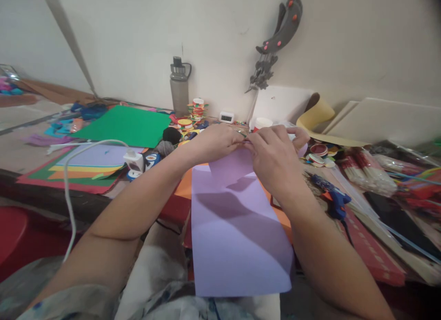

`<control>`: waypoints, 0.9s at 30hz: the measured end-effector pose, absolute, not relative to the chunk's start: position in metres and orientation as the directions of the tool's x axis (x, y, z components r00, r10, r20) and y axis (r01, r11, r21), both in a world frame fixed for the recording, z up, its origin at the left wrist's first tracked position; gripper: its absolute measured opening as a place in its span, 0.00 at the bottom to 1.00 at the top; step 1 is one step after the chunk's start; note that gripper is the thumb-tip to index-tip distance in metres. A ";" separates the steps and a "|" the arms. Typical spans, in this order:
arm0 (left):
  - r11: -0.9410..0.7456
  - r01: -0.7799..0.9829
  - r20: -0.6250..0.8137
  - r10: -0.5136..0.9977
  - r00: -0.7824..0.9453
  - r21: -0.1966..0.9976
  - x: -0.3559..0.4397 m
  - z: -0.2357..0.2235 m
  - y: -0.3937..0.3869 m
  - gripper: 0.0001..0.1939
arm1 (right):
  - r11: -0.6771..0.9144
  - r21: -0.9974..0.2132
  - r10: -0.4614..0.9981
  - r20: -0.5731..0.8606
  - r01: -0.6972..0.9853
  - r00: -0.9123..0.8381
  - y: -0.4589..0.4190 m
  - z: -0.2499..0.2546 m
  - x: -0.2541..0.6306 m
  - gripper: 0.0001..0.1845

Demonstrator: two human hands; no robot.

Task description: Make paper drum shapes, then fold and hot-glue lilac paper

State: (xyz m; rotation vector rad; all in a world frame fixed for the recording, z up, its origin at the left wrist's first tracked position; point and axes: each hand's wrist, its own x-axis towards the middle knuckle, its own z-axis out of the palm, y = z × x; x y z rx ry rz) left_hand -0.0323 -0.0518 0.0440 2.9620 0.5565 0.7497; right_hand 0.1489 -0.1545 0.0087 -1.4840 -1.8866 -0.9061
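A long lilac paper sheet lies across the table edge and hangs toward my lap. My left hand and my right hand meet at its far end, fingers curled and pinched on the paper's folded top edge. A thin dark object shows between the fingertips, too small to name. Orange paper lies under the lilac sheet.
A green sheet and a stack of coloured sheets lie left, with a white cable and a small white punch. A grey bottle stands by the wall. A blue glue gun, stick bundles and paper discs lie right.
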 end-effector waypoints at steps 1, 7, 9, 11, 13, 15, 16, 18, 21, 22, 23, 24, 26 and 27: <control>-0.935 0.336 0.452 0.351 0.820 0.116 -0.033 0.044 -0.052 0.18 | 0.154 0.169 0.594 0.772 0.973 -0.228 -0.155 0.009 0.149 0.10; -0.930 0.338 0.416 0.368 0.832 0.147 -0.040 0.053 -0.057 0.17 | 0.191 0.162 0.539 0.807 0.968 -0.241 -0.159 0.015 0.157 0.15; -0.922 0.341 0.407 0.387 0.828 0.182 -0.044 0.055 -0.055 0.17 | 0.200 0.140 0.520 0.824 0.970 -0.226 -0.160 0.019 0.164 0.17; -0.907 0.349 0.392 0.417 0.820 0.234 -0.050 0.056 -0.051 0.16 | 0.202 0.108 0.514 0.834 0.973 -0.199 -0.161 0.024 0.173 0.18; -0.887 0.355 0.373 0.449 0.812 0.296 -0.055 0.056 -0.044 0.16 | 0.204 0.075 0.506 0.846 0.976 -0.170 -0.161 0.029 0.182 0.18; -0.865 0.348 0.349 0.472 0.809 0.363 -0.059 0.055 -0.036 0.17 | 0.198 0.039 0.497 0.857 0.979 -0.135 -0.159 0.032 0.191 0.18; -0.852 0.339 0.338 0.480 0.810 0.398 -0.060 0.055 -0.032 0.16 | 0.193 0.021 0.500 0.858 0.981 -0.116 -0.157 0.033 0.195 0.18; -0.818 0.325 0.316 0.502 0.805 0.474 -0.062 0.053 -0.025 0.14 | 0.169 -0.019 0.523 0.849 0.986 -0.073 -0.153 0.033 0.206 0.17; -0.686 0.349 0.242 0.610 0.755 0.639 -0.066 0.049 -0.019 0.13 | 0.053 -0.110 0.494 0.867 0.993 0.070 -0.144 0.032 0.227 0.11; -0.601 0.355 0.200 0.664 0.721 0.716 -0.068 0.048 -0.017 0.15 | 0.001 -0.170 0.441 0.884 0.985 0.152 -0.141 0.032 0.234 0.10; -0.496 0.341 0.156 0.718 0.679 0.798 -0.069 0.046 -0.016 0.16 | -0.031 -0.251 0.376 0.894 0.968 0.244 -0.138 0.032 0.240 0.09; -0.380 0.300 0.116 0.766 0.632 0.875 -0.070 0.044 -0.015 0.16 | -0.013 -0.347 0.325 0.885 0.938 0.333 -0.135 0.032 0.245 0.10; -0.168 0.126 0.075 0.839 0.538 0.978 -0.067 0.039 -0.013 0.16 | 0.163 -0.554 0.356 0.805 0.817 0.475 -0.129 0.030 0.247 0.11; -0.094 0.014 0.075 0.867 0.493 0.995 -0.064 0.035 -0.012 0.15 | 0.269 -0.652 0.427 0.740 0.709 0.519 -0.126 0.028 0.244 0.13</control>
